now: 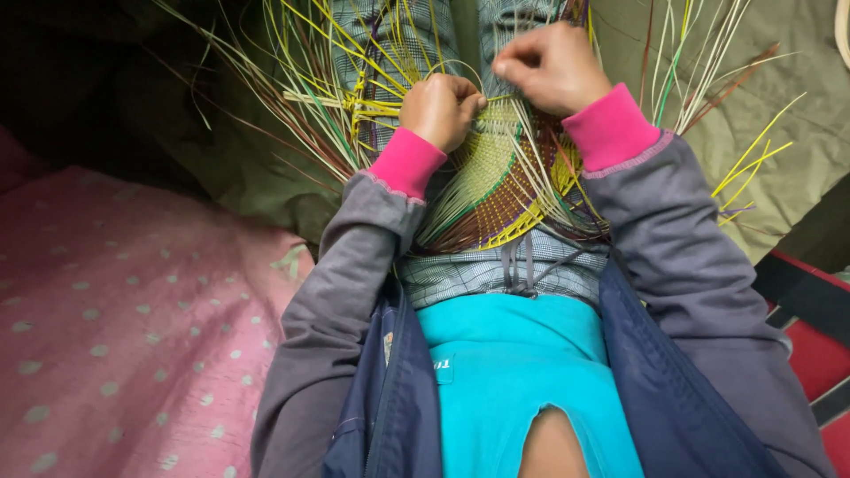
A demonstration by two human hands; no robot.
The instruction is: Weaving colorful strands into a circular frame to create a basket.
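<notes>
Closest to us is our turquoise shirt [505, 372] under an open navy jacket [390, 416], and just beyond it, on our checked-trousered lap [478, 270], lies the woven mat [496, 181] we are plaiting from thin coloured strips. Our left hand [438, 111] sits on the mat's far left edge, curled into a fist over a bundle of yellow and green strips [372, 106]. Our right hand [551, 66] is just beyond the mat's far edge, fingers pinched tight on what looks like a single pale strand; we cannot tell exactly which one. Loose strip ends [726, 97] fan out from the mat on all sides over an olive cloth [788, 150]. Left of the mat, well apart, spreads a pink dotted blanket [124, 327].

We judge the mat light and flexible, its strips springy, smooth and prone to kinking or splitting if bent sharply. It is best held flat at the woven part, near the working edge, with free strands taken close to the weave.
</notes>
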